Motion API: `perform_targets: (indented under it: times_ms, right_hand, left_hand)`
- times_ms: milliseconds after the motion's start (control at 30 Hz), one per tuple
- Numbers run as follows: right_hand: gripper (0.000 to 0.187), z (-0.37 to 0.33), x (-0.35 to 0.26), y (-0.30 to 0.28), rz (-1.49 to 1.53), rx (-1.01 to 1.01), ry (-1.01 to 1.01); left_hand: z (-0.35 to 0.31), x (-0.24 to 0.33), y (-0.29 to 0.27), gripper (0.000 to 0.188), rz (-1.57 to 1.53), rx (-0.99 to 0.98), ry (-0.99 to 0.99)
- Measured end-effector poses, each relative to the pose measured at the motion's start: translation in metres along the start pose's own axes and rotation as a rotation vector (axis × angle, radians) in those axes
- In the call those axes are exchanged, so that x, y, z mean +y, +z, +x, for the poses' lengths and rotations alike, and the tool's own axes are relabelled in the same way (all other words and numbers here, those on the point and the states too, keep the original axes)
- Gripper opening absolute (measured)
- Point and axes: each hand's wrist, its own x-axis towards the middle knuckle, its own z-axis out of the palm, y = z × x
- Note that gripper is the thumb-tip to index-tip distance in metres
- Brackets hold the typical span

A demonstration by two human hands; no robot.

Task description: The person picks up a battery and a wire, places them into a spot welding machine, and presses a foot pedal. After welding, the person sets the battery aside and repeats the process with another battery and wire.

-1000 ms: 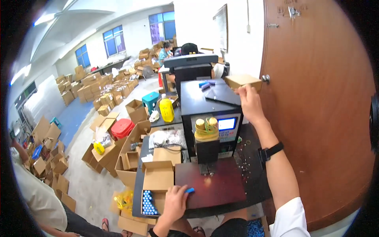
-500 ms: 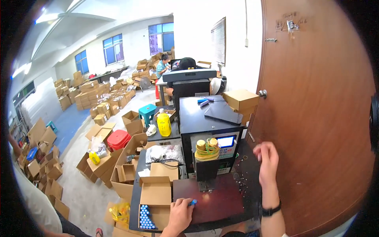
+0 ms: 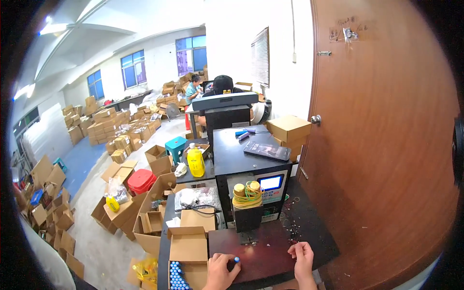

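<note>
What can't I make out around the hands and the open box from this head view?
- Left hand: wrist cut off by the lower edge; the small blue piece at its fingertips is too small to identify.
- Right hand: fingers curled on the dark red mat; whether they hold anything is hidden.
- Open cardboard box: its row of blue items runs off the lower edge.
- Machine screen: too small to read.
</note>
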Motion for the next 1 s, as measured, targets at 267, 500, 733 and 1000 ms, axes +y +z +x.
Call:
perform_targets:
  times_ms: [267, 500, 733, 1000]
  right_hand:
    - [0.024, -0.006, -0.023, 0.011, -0.133, -0.085, -0.085]
    - [0.024, -0.008, -0.009, 0.031, -0.146, -0.142, -0.054]
    - [0.018, -0.005, 0.008, 0.042, -0.104, -0.054, -0.153]
    - [0.018, -0.004, 0.013, 0.042, -0.101, -0.103, -0.161]
  left_hand:
    - [0.004, -0.014, 0.007, 0.024, -0.066, 0.036, 0.033]
    - [0.038, -0.01, 0.026, 0.023, -0.031, -0.057, -0.035]
    - [0.049, -0.01, 0.046, 0.016, -0.007, -0.031, -0.061]
    - [0.051, -0.012, 0.05, 0.021, 0.003, -0.007, -0.063]
